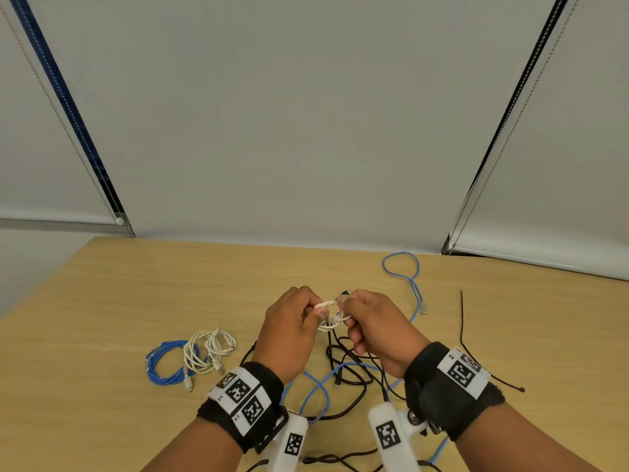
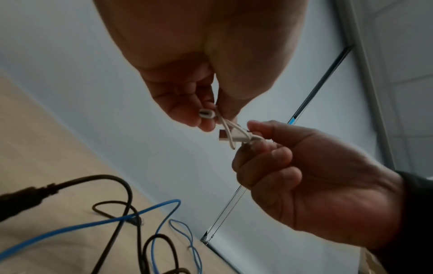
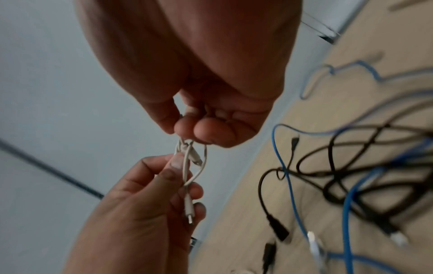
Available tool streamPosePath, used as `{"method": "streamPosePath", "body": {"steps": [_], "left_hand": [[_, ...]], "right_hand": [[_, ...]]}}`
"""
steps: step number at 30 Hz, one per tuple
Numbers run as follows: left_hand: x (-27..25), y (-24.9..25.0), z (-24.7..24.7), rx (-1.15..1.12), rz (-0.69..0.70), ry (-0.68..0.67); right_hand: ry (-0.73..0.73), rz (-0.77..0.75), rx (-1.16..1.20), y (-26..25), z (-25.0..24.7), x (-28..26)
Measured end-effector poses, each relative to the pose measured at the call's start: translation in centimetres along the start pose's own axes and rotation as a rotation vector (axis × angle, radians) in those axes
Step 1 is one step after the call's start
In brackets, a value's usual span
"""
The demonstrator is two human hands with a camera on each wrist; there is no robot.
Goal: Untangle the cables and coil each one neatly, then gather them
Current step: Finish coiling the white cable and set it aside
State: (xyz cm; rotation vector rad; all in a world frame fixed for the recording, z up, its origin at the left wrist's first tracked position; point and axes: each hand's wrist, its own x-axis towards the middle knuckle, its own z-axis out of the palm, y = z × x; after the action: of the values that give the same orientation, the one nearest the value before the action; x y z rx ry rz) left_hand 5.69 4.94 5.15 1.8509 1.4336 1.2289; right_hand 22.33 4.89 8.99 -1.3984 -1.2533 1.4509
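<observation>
Both hands are raised above the wooden table (image 1: 102, 301) and hold a small white cable (image 1: 332, 315) wound into a little coil. My left hand (image 1: 318, 313) pinches one side of it, and one white plug (image 2: 206, 113) lies in its fingers. Pinching the other side is my right hand (image 1: 345, 310), where the second plug (image 2: 225, 136) sticks out of the coil. In the right wrist view the white cable (image 3: 187, 166) runs between both hands. Under the hands lies a tangle of black cables (image 1: 343, 366) and a blue cable (image 1: 316, 390).
A coiled blue cable (image 1: 163, 366) and two coiled white cables (image 1: 207, 349) lie together at the left. The blue cable's far loop (image 1: 401, 267) reaches toward the table's back edge. A loose black cable (image 1: 464, 335) trails at the right. A grey blind hangs behind.
</observation>
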Motion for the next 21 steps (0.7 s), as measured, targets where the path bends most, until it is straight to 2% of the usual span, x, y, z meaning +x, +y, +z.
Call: {"method": "streamPosePath", "body": {"steps": [3,5,8,11,14,16,21], "left_hand": [[0.0,0.3,0.0,-0.010,0.011,-0.072],[-0.2,0.2,-0.1,-0.079,-0.051,-0.112],[-0.4,-0.2,-0.3,-0.276,-0.221,-0.097],[-0.3,-0.4,-0.5,-0.510,-0.397,-0.037],[-0.2,-0.1,-0.5,-0.809,-0.521,-0.063],[-0.4,0.3,-0.2,-0.905,-0.542,-0.087],[-0.7,0.8,0.3,-0.959,-0.552,-0.071]], "right_hand": [[-0.020,0.090,0.371,0.3,0.1,0.1],[-0.060,0.109,0.504,0.5,-0.1,0.2],[-0.099,0.079,0.407,0.8,-0.9,0.4],[-0.092,-0.011,0.114,0.6,-1.9,0.6],[-0.027,-0.112,-0.088,0.4,-2.4,0.7],[-0.006,-0.111,-0.014,0.5,-2.3,0.8],[-0.033,-0.005,0.403,1.0,-1.5,0.6]]}}
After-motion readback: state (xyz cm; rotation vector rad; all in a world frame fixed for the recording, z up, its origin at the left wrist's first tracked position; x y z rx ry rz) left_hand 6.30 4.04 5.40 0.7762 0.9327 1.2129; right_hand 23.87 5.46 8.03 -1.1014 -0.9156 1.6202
